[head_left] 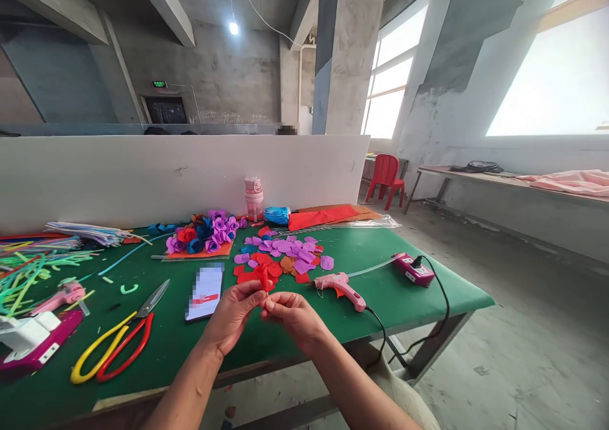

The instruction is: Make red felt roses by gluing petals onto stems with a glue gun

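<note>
- My left hand point(232, 312) and right hand point(292, 316) almost touch, both pinching with thumb and finger. A small, crinkly red piece point(264, 275) sticks up between them.
- At 12 o'clock, flat purple, red and brown petals point(291, 247) crowd the green-topped table point(385, 303).
- At 3 o'clock lies a pink plastic glue gun point(341, 285).
- At 9 o'clock is a flat, dark-edged phone point(216, 287), then big scissors with red and yellow handles point(145, 338).
- At 10 o'clock sit bunched purple, red and blue flowers point(219, 230).
- Far off at 12, a wide white board point(118, 176) blocks my view.
</note>
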Tool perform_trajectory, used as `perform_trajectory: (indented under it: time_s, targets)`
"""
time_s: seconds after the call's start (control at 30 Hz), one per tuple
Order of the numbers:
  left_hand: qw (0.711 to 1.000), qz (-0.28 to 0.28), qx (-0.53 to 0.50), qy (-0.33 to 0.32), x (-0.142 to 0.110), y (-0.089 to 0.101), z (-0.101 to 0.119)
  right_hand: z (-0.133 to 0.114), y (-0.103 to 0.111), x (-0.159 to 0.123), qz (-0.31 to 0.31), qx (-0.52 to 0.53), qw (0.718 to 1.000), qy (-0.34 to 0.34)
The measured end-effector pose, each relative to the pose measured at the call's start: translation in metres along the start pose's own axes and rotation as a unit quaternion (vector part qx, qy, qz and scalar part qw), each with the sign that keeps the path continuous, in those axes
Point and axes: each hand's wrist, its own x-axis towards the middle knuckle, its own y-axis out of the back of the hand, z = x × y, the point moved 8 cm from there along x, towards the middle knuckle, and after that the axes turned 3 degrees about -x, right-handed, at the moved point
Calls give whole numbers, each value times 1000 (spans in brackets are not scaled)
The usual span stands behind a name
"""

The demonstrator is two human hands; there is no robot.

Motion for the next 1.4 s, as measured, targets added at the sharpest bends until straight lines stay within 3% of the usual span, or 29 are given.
perform_trajectory:
  time_s: [0.33,0.6,1.1,1.4]
  targets:
    - [998,-56,-14,13,-4,-8,-1,-1,-4,-3,-21,-13,1000,7]
    - [996,-45,-59,41,0,-4,-9,3,-3,-3,-10,13,1000,-5]
    - [996,-25,-87,25,2,-8,-12,6,-4,-3,-13,29,999,-14]
    - [999,-34,-9,-16,2,-12,1,-22,9,-5,121,-106,981,106]
